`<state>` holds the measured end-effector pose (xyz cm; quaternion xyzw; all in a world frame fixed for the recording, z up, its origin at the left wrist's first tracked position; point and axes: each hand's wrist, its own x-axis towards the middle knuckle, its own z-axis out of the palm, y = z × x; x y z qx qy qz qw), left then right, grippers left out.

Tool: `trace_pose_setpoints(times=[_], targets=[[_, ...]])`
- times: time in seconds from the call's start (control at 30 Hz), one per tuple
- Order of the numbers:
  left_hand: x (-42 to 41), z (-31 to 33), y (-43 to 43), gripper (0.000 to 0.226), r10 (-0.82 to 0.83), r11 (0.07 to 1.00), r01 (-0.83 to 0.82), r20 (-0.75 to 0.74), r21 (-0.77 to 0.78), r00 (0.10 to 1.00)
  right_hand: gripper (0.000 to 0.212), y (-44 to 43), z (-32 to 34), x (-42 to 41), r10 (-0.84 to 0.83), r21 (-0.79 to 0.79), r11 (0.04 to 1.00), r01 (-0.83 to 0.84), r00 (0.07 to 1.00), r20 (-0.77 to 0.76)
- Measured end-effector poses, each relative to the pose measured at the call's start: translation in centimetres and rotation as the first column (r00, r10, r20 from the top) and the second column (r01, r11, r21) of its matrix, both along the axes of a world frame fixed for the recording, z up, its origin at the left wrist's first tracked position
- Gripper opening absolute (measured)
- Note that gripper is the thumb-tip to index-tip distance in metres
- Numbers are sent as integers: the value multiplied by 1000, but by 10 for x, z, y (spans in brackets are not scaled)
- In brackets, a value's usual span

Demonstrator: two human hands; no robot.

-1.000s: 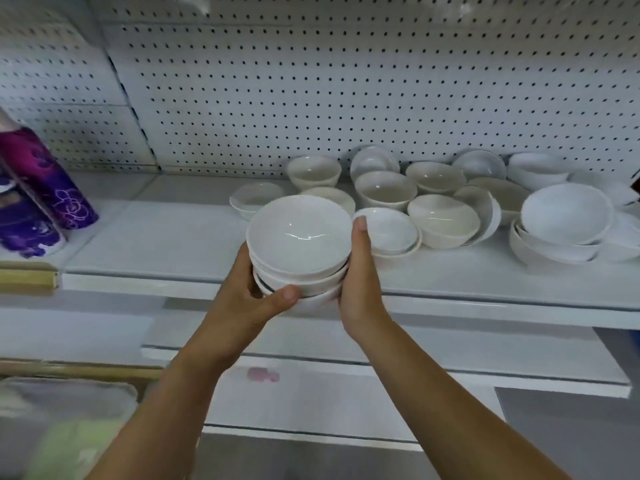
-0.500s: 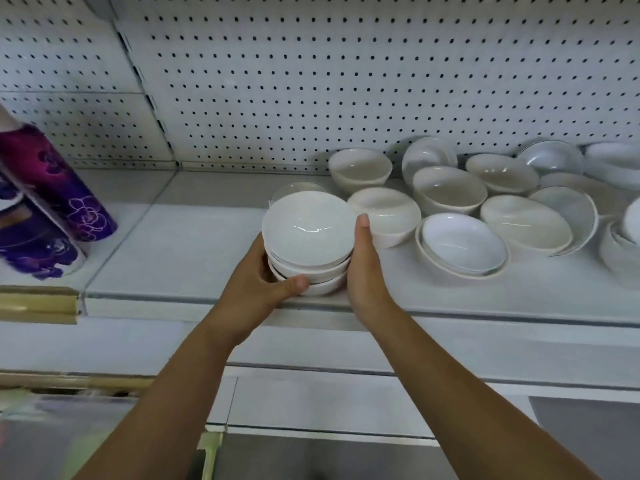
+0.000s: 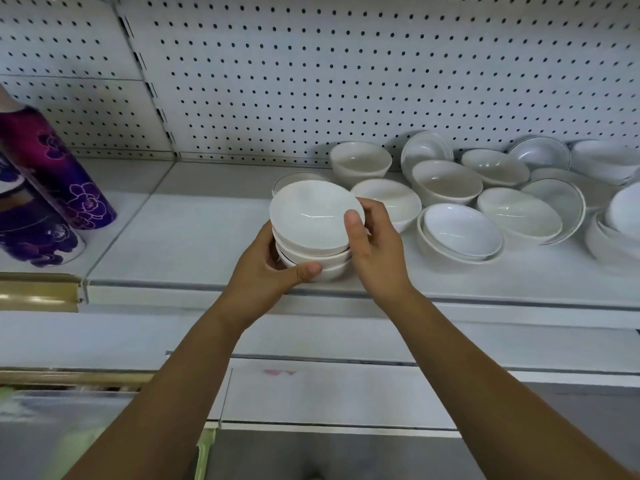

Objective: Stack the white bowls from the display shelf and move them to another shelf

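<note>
A stack of three white bowls (image 3: 308, 220) sits between my hands at the front of the white display shelf (image 3: 194, 237). My left hand (image 3: 266, 271) cups the stack's lower left side, thumb curled across the bottom bowl's front. My right hand (image 3: 375, 244) grips the right side, thumb on the top bowl's rim and fingers behind. Whether the stack touches the shelf is unclear. Several loose white bowls (image 3: 460, 230) lie scattered to the right, some nested, some tilted on edge against the pegboard. One more bowl (image 3: 294, 178) peeks out behind the stack.
Purple flowered spray cans (image 3: 55, 174) stand at the left end of the shelf. A white pegboard wall (image 3: 346, 74) backs the shelf. Lower white shelves (image 3: 329, 393) step out below my forearms, with a gold-coloured rail (image 3: 38, 292) at the left.
Both hands have carried the stack left along the shelf, away from the loose bowls. My right hand now wraps further around the stack, its thumb on the top rim.
</note>
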<state>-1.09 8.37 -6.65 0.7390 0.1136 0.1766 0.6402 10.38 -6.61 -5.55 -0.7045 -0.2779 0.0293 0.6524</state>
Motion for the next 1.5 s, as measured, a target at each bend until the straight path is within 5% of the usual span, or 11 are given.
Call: trace_pose_setpoints(times=[0.23,0.47,0.63,1.1,1.5], targets=[[0,1,-1,82,-7,1000,8,24,-27,1000,23,-1,16,-3,-27,-54,998,26,999,-25],[-4,5,4,97,-72,997,74,53,-38,996,85,-28,2,1,221,-96,967,-237,964,-148],[-4,18,12,96,-69,998,69,38,5,997,102,-33,-15,3,289,-169,931,-323,937,-199],[-9,25,-14,84,4,999,-1,71,-34,997,94,-62,-2,-10,194,-125,967,-220,962,-195],[-4,43,-159,91,-143,988,149,122,-47,982,93,-220,25,-33,74,-104,990,-92,983,-167]])
